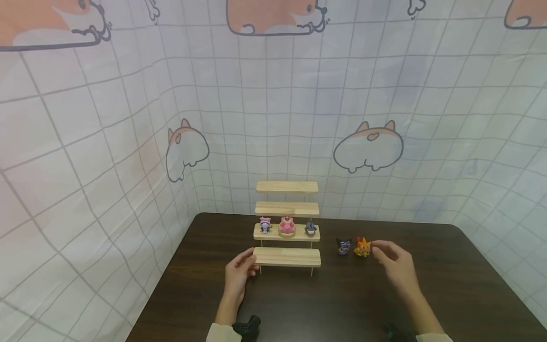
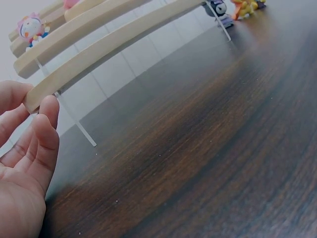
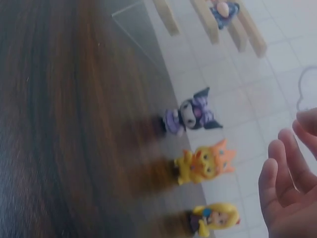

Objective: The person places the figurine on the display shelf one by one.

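Observation:
My left hand pinches the left end of the lowest board on a wooden tiered display stand, its thumb and fingers around the board's edge in the left wrist view. Near the orange-and-yellow figurine is my right hand. In the right wrist view its loosely bent fingers hold nothing. A black-and-purple figurine stands beside the orange-and-yellow one. A yellow-haired figurine shows there too; in the head view I cannot make it out.
On the stand's second board sit a pink-hatted figurine, a pink figurine on a round base and a grey-blue figurine. The dark wooden table reaches a white gridded cloth backdrop.

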`<action>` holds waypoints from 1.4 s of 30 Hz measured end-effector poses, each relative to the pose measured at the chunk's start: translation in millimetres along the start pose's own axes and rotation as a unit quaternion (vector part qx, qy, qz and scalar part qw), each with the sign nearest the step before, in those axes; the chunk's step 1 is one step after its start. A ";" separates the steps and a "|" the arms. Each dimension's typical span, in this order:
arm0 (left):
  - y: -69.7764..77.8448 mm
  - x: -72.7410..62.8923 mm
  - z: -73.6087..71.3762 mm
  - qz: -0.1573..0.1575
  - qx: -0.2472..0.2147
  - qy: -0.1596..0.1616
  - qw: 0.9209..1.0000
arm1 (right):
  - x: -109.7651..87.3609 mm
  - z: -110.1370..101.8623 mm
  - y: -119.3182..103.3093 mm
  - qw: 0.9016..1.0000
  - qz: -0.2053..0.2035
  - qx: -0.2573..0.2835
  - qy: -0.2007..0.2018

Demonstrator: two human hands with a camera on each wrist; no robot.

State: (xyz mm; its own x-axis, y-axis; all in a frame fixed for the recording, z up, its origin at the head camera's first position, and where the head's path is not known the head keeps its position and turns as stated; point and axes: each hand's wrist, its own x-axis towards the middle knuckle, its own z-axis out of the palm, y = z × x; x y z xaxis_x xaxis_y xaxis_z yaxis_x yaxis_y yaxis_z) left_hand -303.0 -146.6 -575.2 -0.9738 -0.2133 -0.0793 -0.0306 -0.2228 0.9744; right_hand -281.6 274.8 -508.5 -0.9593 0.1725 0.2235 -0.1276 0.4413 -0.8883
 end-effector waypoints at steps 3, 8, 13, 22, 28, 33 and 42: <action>0.3 -0.3 -0.1 -0.002 -0.002 0.000 1.000 | 0.0 -5.9 7.5 1.000 0.014 0.006 0.018; -1.8 0.7 -0.1 -0.004 -0.004 0.002 1.000 | 1.2 -14.6 18.8 0.998 0.040 0.010 0.046; -4.7 1.3 0.2 -0.001 -0.003 0.002 1.000 | 3.2 -21.9 28.2 0.995 0.070 0.007 0.067; -3.9 2.5 1.3 0.002 -0.004 0.000 1.000 | 15.6 -32.4 41.0 0.993 0.104 -0.038 0.035; -2.4 2.7 0.8 0.000 -0.004 -0.003 1.000 | 22.6 -34.1 51.0 0.993 0.112 -0.049 0.005; -1.8 2.9 0.1 -0.001 -0.003 -0.003 1.000 | 30.5 -35.4 59.8 0.992 0.117 -0.047 -0.031; -1.2 1.5 -0.2 -0.001 -0.002 -0.001 1.000 | 42.8 -31.3 74.4 0.990 0.114 -0.053 -0.070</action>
State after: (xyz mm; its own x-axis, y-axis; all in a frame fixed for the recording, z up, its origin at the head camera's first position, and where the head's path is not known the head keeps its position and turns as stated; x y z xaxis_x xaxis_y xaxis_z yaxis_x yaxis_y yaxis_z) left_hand -304.4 -146.8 -576.5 -0.9744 -0.2102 -0.0801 -0.0313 -0.2259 0.9736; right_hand -324.2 342.6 -552.5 -0.9866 0.1578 -0.0422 0.1161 0.4957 -0.8607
